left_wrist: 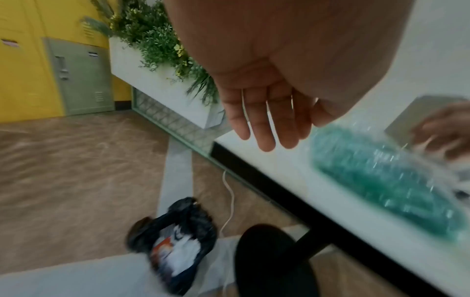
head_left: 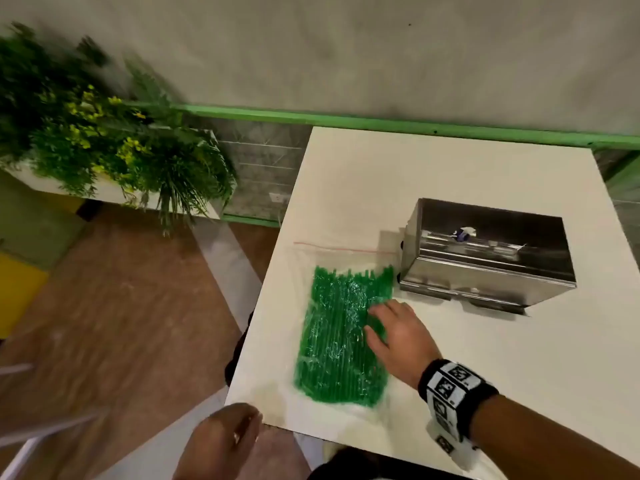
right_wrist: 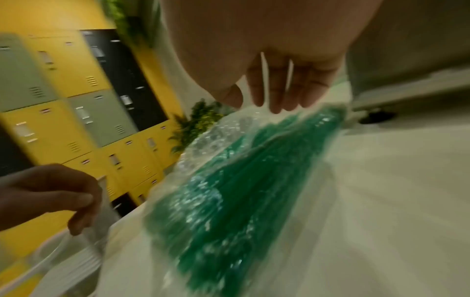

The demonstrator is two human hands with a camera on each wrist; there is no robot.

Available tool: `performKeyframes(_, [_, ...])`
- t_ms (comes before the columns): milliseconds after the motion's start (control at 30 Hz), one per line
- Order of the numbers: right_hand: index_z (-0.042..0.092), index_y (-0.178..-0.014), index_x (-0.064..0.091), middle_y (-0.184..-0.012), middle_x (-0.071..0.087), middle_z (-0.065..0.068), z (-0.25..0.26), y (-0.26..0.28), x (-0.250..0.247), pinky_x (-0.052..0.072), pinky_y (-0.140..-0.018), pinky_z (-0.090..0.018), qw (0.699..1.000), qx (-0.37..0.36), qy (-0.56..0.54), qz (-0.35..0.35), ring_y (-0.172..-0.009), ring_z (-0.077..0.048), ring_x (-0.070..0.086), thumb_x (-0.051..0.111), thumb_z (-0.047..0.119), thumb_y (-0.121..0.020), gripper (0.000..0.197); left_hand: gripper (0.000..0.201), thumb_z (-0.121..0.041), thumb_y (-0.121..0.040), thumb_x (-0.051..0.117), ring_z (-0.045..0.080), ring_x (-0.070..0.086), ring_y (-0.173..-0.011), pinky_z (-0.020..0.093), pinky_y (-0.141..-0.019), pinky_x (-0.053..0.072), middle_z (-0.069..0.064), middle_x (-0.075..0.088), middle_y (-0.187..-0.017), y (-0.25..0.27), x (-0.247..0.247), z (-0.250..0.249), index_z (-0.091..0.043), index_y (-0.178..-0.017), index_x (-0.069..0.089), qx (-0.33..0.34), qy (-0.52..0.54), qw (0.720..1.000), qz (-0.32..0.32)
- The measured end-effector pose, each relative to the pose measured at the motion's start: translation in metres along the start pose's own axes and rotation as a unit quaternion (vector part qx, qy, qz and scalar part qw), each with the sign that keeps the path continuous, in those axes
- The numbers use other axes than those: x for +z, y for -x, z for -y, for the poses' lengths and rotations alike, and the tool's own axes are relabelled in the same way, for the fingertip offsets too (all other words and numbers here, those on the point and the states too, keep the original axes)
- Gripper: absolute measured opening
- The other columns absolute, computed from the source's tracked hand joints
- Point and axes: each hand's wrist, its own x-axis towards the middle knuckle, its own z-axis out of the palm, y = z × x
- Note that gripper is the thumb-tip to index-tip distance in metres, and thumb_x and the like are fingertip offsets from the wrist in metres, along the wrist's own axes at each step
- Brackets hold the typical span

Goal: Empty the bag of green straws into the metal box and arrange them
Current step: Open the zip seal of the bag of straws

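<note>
- Left hand (head_left: 221,436), at the near table (head_left: 502,358) corner, hangs over the edge; fingers relaxed, holding nothing.
- Right hand (head_left: 398,336): fingers extended, resting on the bag of green straws (head_left: 343,334); fingertip contact blurred.
- Bag lies flat beside the metal box (head_left: 485,258); its interior is unreadable.

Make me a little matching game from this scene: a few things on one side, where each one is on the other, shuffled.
Things:
1. bag of green straws
2. metal box
3. right hand
4. left hand

Places:
A. off the table's near corner
B. flat on the white table
C. on the bag's right side
D. right of the bag's sealed end

Pairs: 1-B, 2-D, 3-C, 4-A
</note>
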Motion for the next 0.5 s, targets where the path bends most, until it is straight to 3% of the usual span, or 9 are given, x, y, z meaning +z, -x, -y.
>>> performKeyframes(67, [0.013,-0.145,0.037,-0.135,0.048,-0.012,-0.010,-0.014,0.000,0.049,-0.101,-0.035,0.984,0.153,-0.090,0.028,-0.115,-0.025,0.057,0.059,0.047,-0.094,0.066,0.020,-0.058,-0.095,0.049,-0.005,0.062,-0.075,0.024,-0.067,0.053,-0.024,0.065,-0.086,-0.036,-0.005,-0.031,-0.044,-0.099,0.062,0.025,0.010,0.999,-0.020])
performKeyframes(133, [0.011,-0.148,0.026,-0.141,0.045,-0.017,-0.019,-0.028,0.002,0.050,-0.098,-0.036,0.934,0.271,-0.215,0.086,-0.118,-0.033,0.058,0.075,0.037,-0.087,0.083,0.052,-0.066,-0.095,0.043,0.006,0.063,-0.109,0.033,-0.090,0.055,-0.014,0.062,-0.127,-0.076,-0.004,-0.053,-0.033,-0.133,0.054,0.038,-0.013,0.999,-0.003])
performKeyframes(200, [0.013,-0.150,0.024,-0.143,0.048,-0.016,-0.022,-0.039,0.007,0.053,-0.099,-0.042,0.871,0.338,-0.336,0.116,-0.121,-0.034,0.056,0.085,0.018,-0.076,0.096,0.085,-0.070,-0.092,0.050,0.014,0.051,-0.134,0.041,-0.109,0.047,-0.009,0.041,-0.155,-0.109,-0.001,-0.074,-0.024,-0.159,0.022,-0.038,0.047,0.997,0.041])
performKeyframes(233, [0.013,-0.150,0.026,-0.142,0.050,-0.015,-0.021,-0.042,0.006,0.054,-0.098,-0.045,0.841,0.362,-0.382,0.127,-0.120,-0.033,0.057,0.085,0.010,-0.072,0.098,0.098,-0.068,-0.089,0.058,0.018,0.049,-0.137,0.043,-0.109,0.047,-0.006,0.037,-0.158,-0.122,0.000,-0.086,-0.026,-0.161,0.008,-0.102,0.127,0.985,0.064])
performKeyframes(267, [0.013,-0.149,0.030,-0.138,0.053,-0.014,-0.019,-0.046,0.005,0.055,-0.096,-0.046,0.820,0.370,-0.413,0.139,-0.119,-0.031,0.057,0.084,0.004,-0.069,0.097,0.106,-0.062,-0.086,0.067,0.022,0.052,-0.135,0.041,-0.105,0.049,-0.002,0.040,-0.157,-0.133,0.000,-0.097,-0.029,-0.161,0.000,-0.149,0.199,0.966,0.072])
performKeyframes(333, [0.012,-0.148,0.036,-0.135,0.058,-0.012,-0.010,-0.050,-0.006,0.054,-0.096,-0.046,0.803,0.346,-0.454,0.169,-0.117,-0.029,0.059,0.081,-0.003,-0.067,0.094,0.108,-0.044,-0.088,0.076,0.022,0.059,-0.125,0.032,-0.098,0.045,0.004,0.056,-0.135,-0.147,-0.002,-0.117,-0.027,-0.161,-0.002,-0.170,0.264,0.949,0.041])
performKeyframes(367, [0.011,-0.145,0.042,-0.132,0.062,-0.011,-0.003,-0.051,-0.013,0.054,-0.096,-0.047,0.803,0.317,-0.473,0.177,-0.116,-0.029,0.062,0.080,-0.007,-0.066,0.090,0.104,-0.037,-0.088,0.077,0.016,0.061,-0.118,0.029,-0.096,0.041,0.001,0.059,-0.125,-0.151,-0.006,-0.126,-0.025,-0.161,0.004,-0.172,0.288,0.942,0.008])
performKeyframes(433, [0.009,-0.133,0.057,-0.119,0.072,-0.010,0.007,-0.048,-0.030,0.055,-0.097,-0.049,0.810,0.247,-0.511,0.148,-0.107,-0.028,0.070,0.074,-0.017,-0.067,0.073,0.092,-0.030,-0.085,0.081,0.004,0.061,-0.110,0.025,-0.096,0.043,-0.003,0.062,-0.124,-0.151,-0.022,-0.141,-0.025,-0.158,0.024,-0.144,0.354,0.922,-0.056])
performKeyframes(500, [0.006,-0.123,0.063,-0.114,0.074,-0.011,0.014,-0.037,-0.050,0.054,-0.099,-0.049,0.813,0.200,-0.536,0.105,-0.105,-0.027,0.072,0.070,-0.023,-0.068,0.063,0.070,-0.030,-0.079,0.084,0.003,0.065,-0.112,0.018,-0.095,0.049,-0.007,0.068,-0.123,-0.145,-0.045,-0.154,-0.024,-0.141,0.050,-0.105,0.441,0.886,-0.093])
